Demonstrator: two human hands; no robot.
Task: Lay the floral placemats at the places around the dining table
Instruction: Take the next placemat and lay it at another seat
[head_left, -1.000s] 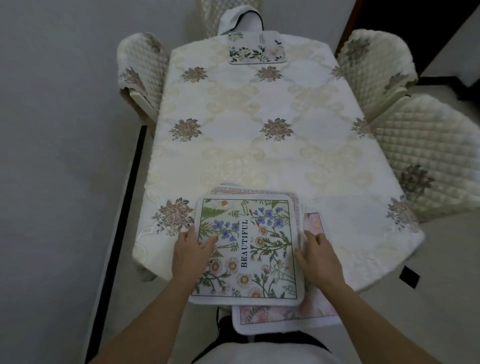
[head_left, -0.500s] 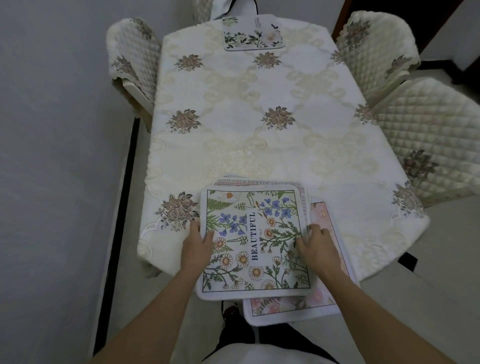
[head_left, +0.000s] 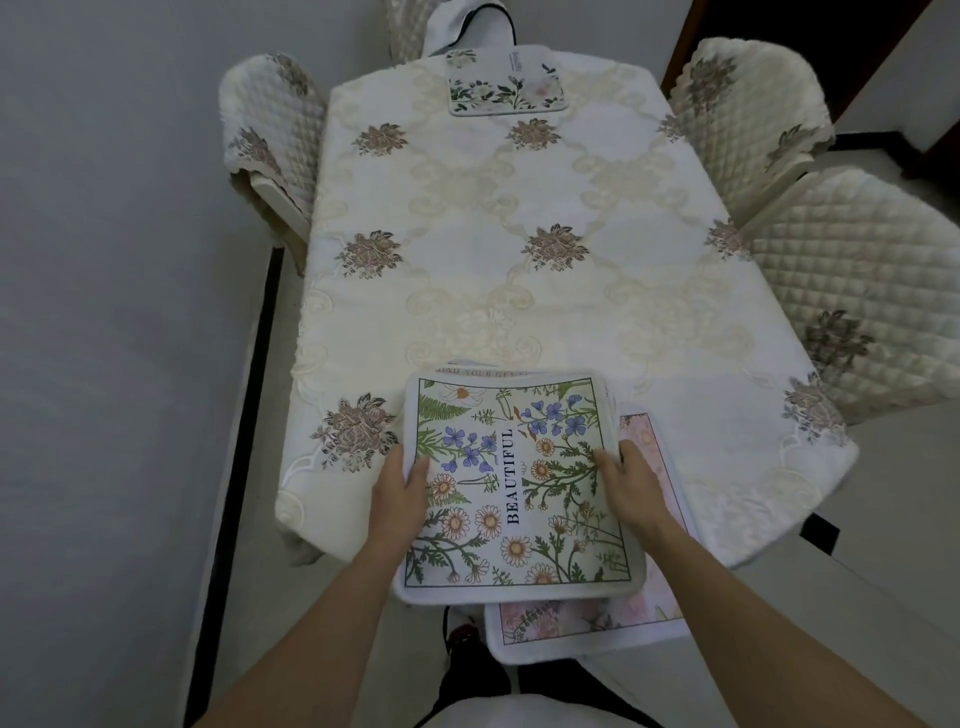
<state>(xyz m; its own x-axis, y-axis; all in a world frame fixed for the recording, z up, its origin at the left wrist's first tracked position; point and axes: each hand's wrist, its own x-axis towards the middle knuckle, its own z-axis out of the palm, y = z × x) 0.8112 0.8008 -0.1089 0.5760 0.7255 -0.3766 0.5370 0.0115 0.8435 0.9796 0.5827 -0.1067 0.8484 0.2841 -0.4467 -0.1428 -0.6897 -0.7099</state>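
1. The light is soft, even and rather dim, with a cool grey cast; its source cannot be told.
2. The pale cloth on the surface (head_left: 519, 291) is the brightest area, slightly washed out toward its far edge.
3. Shadows are faint: a thin one lies under the mat's (head_left: 519, 493) near edge.
4. The wall (head_left: 104, 312) is flat grey; the doorway (head_left: 831, 26) is nearly black.
5. Wide-angle distortion bows the surface's side edges and stretches the chairs (head_left: 857, 312).
6. Focus is slightly soft; the mat's print reads clearly, but the far mat's (head_left: 506, 85) lettering does not.
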